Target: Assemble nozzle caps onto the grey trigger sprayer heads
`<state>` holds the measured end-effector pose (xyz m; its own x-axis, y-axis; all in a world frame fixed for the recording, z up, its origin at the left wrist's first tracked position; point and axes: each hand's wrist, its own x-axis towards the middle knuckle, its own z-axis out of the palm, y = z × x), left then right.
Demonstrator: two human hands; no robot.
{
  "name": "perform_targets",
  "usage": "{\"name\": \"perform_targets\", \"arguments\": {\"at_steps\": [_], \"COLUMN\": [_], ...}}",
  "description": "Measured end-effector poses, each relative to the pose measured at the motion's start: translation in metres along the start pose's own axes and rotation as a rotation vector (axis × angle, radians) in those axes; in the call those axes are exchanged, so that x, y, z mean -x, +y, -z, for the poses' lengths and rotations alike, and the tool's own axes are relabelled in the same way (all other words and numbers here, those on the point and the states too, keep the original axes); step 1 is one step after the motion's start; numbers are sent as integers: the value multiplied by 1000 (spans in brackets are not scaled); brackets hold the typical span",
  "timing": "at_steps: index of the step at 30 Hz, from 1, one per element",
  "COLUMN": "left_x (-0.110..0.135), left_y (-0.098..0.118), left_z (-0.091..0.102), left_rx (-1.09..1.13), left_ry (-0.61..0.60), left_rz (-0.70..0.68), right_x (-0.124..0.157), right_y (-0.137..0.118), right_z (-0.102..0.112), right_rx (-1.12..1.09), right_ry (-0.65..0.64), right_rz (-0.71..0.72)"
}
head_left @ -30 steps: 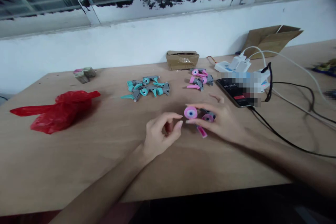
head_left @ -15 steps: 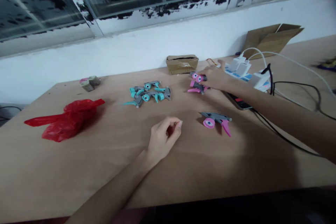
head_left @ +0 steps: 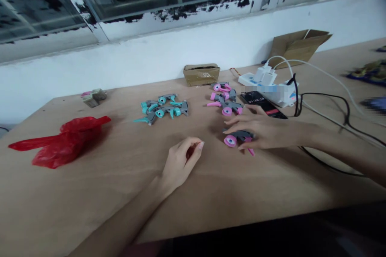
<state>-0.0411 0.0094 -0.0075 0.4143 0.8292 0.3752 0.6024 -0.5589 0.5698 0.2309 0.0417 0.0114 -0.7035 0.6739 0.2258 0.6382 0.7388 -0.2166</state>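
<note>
My right hand (head_left: 261, 130) lies over a grey spray trigger with a pink collar and pink lever (head_left: 233, 138) on the wooden table (head_left: 120, 192), fingers closed around it. My left hand (head_left: 183, 161) rests on the table a little to its left, fingers curled with thumb and forefinger pinched; I cannot make out anything in them. Just beyond my right hand lies a small pile of pink triggers (head_left: 223, 98). A pile of teal triggers (head_left: 163, 108) lies further left.
A crumpled red plastic bag (head_left: 62, 140) sits at the left. A phone (head_left: 261, 103), a white power strip (head_left: 268, 84) and black and white cables lie at the right. Two cardboard boxes (head_left: 201, 74) (head_left: 297, 44) stand by the wall.
My right hand set one pink trigger down, reached out to the pink pile, then came back and closed on the trigger lying near me. My left hand has barely moved.
</note>
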Motion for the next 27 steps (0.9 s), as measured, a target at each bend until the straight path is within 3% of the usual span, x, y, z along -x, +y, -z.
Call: {"name": "perform_targets", "arguments": {"at_steps": [7,15,21,27], "left_x": [-1,-1,0,2], "left_y": [-1,0,5,4], "left_z": [-4,-5,-3,-1], "left_rx": [-9,-10,1,-18], "left_ry": [1,-23,-38,-44], "left_rz": [25,40,53,44], "right_x": [-6,-1,-13,-13], "right_y": [-1,37,37,21], "right_z": [-20,-22,-30,-20], "right_rx": [28,-52,-41,-132], "right_ry": [12,218,222,135], "right_rz": [-34,-188,-171,-180]}}
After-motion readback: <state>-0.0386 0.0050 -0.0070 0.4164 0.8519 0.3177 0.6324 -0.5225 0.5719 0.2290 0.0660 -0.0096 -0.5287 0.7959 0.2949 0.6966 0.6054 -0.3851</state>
